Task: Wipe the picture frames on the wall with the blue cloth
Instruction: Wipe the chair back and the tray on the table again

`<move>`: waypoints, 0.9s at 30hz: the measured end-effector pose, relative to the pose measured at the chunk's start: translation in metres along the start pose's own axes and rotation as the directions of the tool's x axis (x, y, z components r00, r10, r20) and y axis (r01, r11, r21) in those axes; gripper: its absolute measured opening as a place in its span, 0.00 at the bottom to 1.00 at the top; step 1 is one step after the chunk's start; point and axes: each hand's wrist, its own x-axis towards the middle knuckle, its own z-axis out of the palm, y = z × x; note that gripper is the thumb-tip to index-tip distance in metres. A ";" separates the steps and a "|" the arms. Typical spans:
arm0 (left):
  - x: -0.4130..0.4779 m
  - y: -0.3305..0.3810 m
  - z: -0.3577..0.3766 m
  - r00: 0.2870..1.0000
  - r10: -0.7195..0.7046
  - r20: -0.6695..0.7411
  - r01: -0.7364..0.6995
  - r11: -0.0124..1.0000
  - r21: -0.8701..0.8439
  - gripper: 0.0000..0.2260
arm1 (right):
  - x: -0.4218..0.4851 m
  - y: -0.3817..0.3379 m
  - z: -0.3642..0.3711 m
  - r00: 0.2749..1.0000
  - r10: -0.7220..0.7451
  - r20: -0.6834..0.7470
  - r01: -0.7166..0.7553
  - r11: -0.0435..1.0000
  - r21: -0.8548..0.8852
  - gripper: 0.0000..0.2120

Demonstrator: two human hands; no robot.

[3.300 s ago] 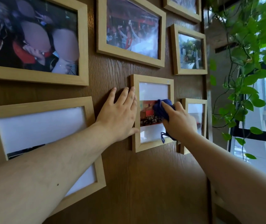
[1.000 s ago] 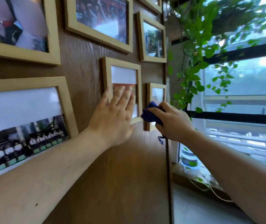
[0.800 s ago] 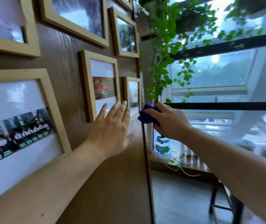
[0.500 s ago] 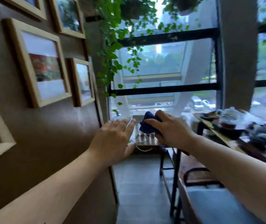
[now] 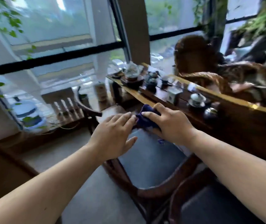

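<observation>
Head cam view is pretty blurry, but the blue cloth (image 5: pixel 146 118) is bunched up in the right hand (image 5: pixel 171 124), fingers curled around it with the thumb side pinching the top. The left hand (image 5: pixel 114 136) is just beside it, flat and loosely spread, fingertips touching the cloth's edge. Right below both hands there's a chair with a blue seat (image 5: pixel 146 160). Just past the right hand runs a long wooden table (image 5: pixel 245 126) crowded with tea stuff, like a small white lidded cup (image 5: pixel 197 99). Beyond the left hand, big windows (image 5: pixel 61 46) and some trailing green leaves (image 5: pixel 8 21)
</observation>
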 end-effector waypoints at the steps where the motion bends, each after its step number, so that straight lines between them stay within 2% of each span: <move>1: 0.014 0.019 0.011 1.000 0.029 0.012 -0.028 0.999 -0.022 0.29 | -0.022 0.016 0.004 0.999 0.039 0.013 -0.039 0.999 0.000 0.22; 7: 0.077 0.122 0.072 0.977 0.198 0.074 -0.187 0.973 -0.134 0.30 | -0.135 0.093 0.025 0.963 0.253 0.094 -0.252 0.967 -0.026 0.26; 12: 0.115 0.199 0.115 0.945 0.304 0.120 -0.268 0.931 -0.247 0.30 | -0.224 0.148 0.047 0.880 0.439 0.182 -0.442 0.896 -0.023 0.28; 16: 0.131 0.250 0.145 0.920 0.368 0.134 -0.310 0.894 -0.323 0.27 | -0.290 0.183 0.065 0.785 0.575 0.231 -0.580 0.813 -0.055 0.30; 18: 0.137 0.273 0.162 0.897 0.396 0.195 -0.319 0.887 -0.333 0.25 | -0.323 0.200 0.072 0.729 0.639 0.246 -0.640 0.763 -0.084 0.29; 20: 0.140 0.291 0.178 0.877 0.411 0.247 -0.319 0.885 -0.340 0.24 | -0.353 0.216 0.080 0.661 0.708 0.251 -0.701 0.701 -0.131 0.29; 23: 0.143 0.315 0.200 0.841 0.450 0.300 -0.352 0.877 -0.328 0.20 | -0.396 0.234 0.091 0.522 0.815 0.253 -0.801 0.570 -0.185 0.28; 27: 0.144 0.339 0.220 0.821 0.485 0.302 -0.366 0.852 -0.374 0.21 | -0.439 0.242 0.105 0.432 0.861 0.270 -0.835 0.495 -0.241 0.27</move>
